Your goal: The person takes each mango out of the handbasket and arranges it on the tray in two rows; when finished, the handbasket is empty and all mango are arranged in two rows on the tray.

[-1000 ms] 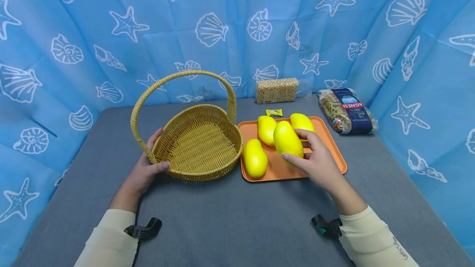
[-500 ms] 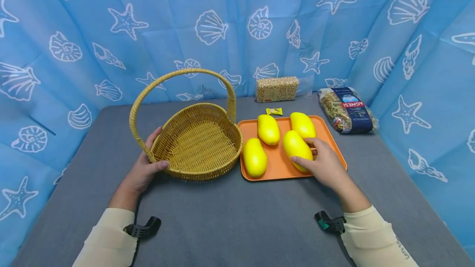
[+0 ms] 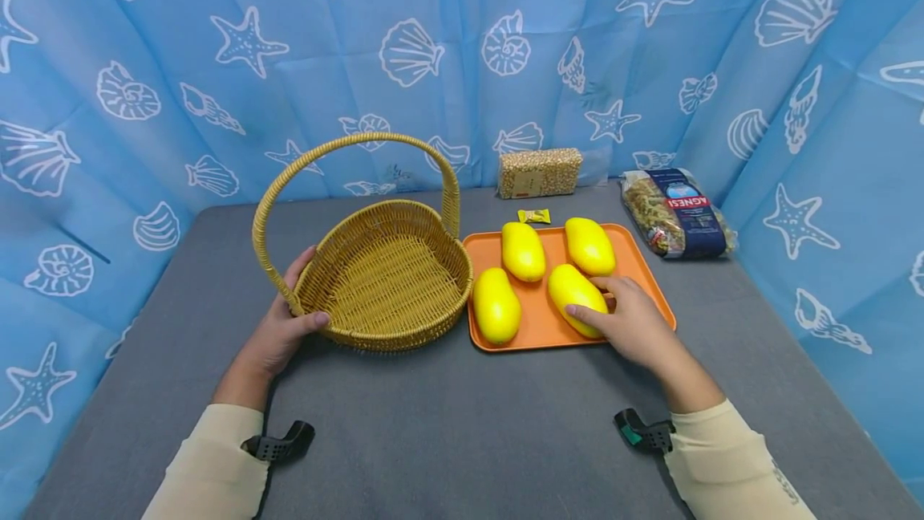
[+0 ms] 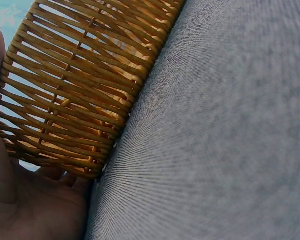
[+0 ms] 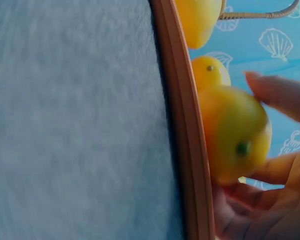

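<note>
My left hand (image 3: 277, 335) grips the near left side of a woven basket (image 3: 390, 283), its thumb over the rim and fingers behind the wall. The basket has a tall arched handle and nothing inside. In the left wrist view, the palm lies against the wicker wall (image 4: 75, 85). My right hand (image 3: 635, 323) is loosely around a yellow mango (image 3: 575, 299) at the front of an orange tray (image 3: 534, 327). From the right wrist view, the thumb (image 5: 280, 95) looks apart from this mango (image 5: 235, 135), while the other fingers are beside it. The mango rests on the tray.
Three other mangoes lie on the tray: front left (image 3: 496, 307), back left (image 3: 523, 251) and back right (image 3: 589, 245). Behind it are a small yellow wrapped candy (image 3: 534, 217), a vacuum-packed grain block (image 3: 539, 172) and a pasta bag (image 3: 678, 213). A blue curtain (image 3: 462, 46) hangs at the back.
My right hand has lowered the mango from above the tray onto its front right part, then loosened as the mango shifted slightly left. The left hand and basket stay in place.
</note>
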Demonstrator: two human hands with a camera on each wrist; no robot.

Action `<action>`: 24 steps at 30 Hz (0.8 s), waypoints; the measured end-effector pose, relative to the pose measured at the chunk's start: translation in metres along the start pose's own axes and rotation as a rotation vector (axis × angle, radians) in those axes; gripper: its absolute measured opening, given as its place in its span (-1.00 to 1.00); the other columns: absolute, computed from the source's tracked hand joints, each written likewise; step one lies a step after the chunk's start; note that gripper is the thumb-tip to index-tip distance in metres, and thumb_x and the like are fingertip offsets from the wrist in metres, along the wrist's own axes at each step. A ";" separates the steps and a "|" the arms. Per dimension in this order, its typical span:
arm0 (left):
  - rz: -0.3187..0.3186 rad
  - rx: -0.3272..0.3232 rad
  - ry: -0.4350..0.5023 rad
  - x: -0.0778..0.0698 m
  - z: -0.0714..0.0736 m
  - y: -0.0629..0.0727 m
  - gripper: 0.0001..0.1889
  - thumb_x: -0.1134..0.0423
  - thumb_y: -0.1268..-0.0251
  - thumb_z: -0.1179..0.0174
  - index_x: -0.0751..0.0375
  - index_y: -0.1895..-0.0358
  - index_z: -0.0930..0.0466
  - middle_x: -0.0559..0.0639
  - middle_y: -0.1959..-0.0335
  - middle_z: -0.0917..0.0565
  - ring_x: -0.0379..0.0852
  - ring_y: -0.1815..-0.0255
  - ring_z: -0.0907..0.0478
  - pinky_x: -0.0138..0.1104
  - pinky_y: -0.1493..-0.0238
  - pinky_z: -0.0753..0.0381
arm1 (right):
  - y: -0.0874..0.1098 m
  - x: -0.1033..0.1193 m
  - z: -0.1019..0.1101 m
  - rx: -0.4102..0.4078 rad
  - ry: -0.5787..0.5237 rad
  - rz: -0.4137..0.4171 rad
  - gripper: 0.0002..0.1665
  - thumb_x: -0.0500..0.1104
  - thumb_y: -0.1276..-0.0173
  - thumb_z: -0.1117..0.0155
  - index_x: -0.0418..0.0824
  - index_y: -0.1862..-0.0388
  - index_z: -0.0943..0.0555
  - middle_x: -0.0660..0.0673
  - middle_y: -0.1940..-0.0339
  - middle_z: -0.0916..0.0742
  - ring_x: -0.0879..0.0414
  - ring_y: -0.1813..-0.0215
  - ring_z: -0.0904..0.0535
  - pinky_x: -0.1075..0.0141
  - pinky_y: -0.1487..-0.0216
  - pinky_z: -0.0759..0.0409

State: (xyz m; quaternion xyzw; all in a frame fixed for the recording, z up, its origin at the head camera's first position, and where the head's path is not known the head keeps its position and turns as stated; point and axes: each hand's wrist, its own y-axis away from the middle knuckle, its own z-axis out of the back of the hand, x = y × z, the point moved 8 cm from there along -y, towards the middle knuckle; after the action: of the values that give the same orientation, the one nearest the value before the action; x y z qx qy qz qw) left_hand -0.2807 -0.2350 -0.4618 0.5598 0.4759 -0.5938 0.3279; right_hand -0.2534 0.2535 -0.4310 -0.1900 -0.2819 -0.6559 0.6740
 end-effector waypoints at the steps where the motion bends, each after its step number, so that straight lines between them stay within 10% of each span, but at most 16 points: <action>1: -0.003 0.001 0.002 0.000 0.000 0.000 0.10 0.63 -0.41 -0.24 -0.10 -0.83 0.16 0.37 -0.73 0.00 0.31 -0.59 -0.20 -0.27 -0.40 -0.43 | 0.001 0.000 0.000 0.015 0.004 -0.004 0.04 0.26 -0.54 -0.42 -0.52 -0.58 -0.39 -0.50 -0.34 -0.55 -0.32 -0.21 -0.48 -0.27 -0.22 -0.47; 24: -0.050 0.035 0.025 -0.001 -0.003 0.000 0.07 0.48 -0.49 -0.35 0.00 -0.83 0.18 0.36 -0.74 0.04 0.22 -0.62 -0.19 -0.28 -0.38 -0.43 | 0.005 0.002 -0.002 0.057 -0.049 -0.027 0.05 0.25 -0.56 -0.40 -0.51 -0.61 -0.33 -0.48 -0.30 -0.63 -0.31 -0.18 -0.58 -0.18 -0.11 -0.61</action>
State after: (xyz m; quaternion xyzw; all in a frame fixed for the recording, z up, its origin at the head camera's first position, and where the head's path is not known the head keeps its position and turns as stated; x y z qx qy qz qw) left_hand -0.2794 -0.2326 -0.4603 0.5606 0.4833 -0.6031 0.2973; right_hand -0.2481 0.2515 -0.4307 -0.1828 -0.3193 -0.6517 0.6632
